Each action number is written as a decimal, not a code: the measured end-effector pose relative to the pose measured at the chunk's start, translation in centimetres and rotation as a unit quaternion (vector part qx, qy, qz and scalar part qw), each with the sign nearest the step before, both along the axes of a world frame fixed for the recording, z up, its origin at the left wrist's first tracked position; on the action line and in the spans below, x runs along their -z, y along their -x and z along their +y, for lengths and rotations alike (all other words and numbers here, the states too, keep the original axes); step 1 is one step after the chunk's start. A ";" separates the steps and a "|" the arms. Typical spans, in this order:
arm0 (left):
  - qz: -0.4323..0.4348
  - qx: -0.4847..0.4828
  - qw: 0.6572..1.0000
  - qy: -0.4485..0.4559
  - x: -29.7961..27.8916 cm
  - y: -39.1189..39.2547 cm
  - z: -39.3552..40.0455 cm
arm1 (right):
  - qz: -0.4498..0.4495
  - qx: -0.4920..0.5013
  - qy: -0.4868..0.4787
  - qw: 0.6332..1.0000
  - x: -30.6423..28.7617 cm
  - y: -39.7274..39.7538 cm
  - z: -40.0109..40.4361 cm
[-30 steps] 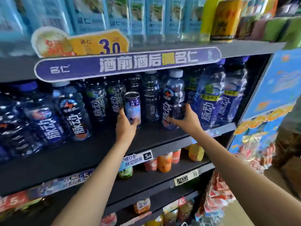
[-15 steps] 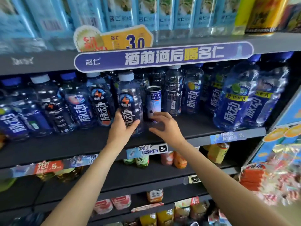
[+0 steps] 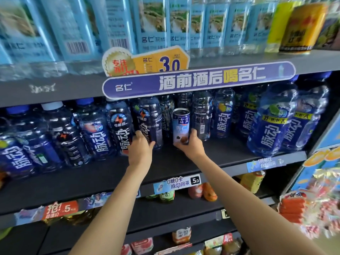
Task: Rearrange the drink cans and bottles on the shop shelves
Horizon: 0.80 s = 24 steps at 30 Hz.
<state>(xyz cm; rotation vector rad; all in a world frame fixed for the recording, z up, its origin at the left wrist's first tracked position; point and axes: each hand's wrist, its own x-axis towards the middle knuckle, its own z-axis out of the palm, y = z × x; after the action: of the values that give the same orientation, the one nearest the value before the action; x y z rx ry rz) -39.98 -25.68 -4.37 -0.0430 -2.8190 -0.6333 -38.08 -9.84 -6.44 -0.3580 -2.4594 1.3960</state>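
A pale blue drink can (image 3: 180, 125) stands upright on the dark middle shelf (image 3: 92, 179) among dark blue bottles. My right hand (image 3: 191, 145) wraps around the can's base from the front. My left hand (image 3: 140, 147) grips the lower part of a dark blue bottle (image 3: 150, 119) just left of the can. That bottle stands upright in the row of similar blue bottles (image 3: 95, 133).
Two large blue bottles (image 3: 274, 122) stand at the right end of the shelf. Pale blue bottles (image 3: 154, 23) and a yellow can (image 3: 301, 26) fill the upper shelf. A purple banner (image 3: 198, 80) hangs on its edge. Small drinks (image 3: 202, 192) sit on lower shelves.
My left hand let go of the can and took a blue bottle to its left. My right hand left a bottle at the right and closed around the can's base.
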 end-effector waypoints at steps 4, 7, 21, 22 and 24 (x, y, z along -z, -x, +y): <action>0.044 0.013 0.999 -0.007 0.7 -0.8 -0.3 | 0.008 0.021 -0.023 0.999 0.5 0.7 -0.5; 0.122 0.059 0.990 -0.026 1.8 -1.4 -0.1 | 0.015 0.000 -0.054 0.998 0.4 -0.4 0.3; 0.012 0.152 0.922 -0.357 0.3 -1.7 10.3 | 0.093 0.054 0.085 0.991 -3.2 -4.4 12.2; -0.007 0.129 0.913 -0.386 0.1 -1.6 11.0 | 0.065 0.058 0.057 0.995 -3.4 -3.7 12.9; -0.008 0.113 0.903 -0.415 0.0 -1.8 11.2 | 0.016 0.052 0.048 0.997 -3.1 -2.5 13.1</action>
<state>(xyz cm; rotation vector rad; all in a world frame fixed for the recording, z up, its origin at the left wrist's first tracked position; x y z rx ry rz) -38.23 -14.44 -4.36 -0.2036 -2.3324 -1.8235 -35.54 3.28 -3.38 -0.4736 -2.3200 1.4673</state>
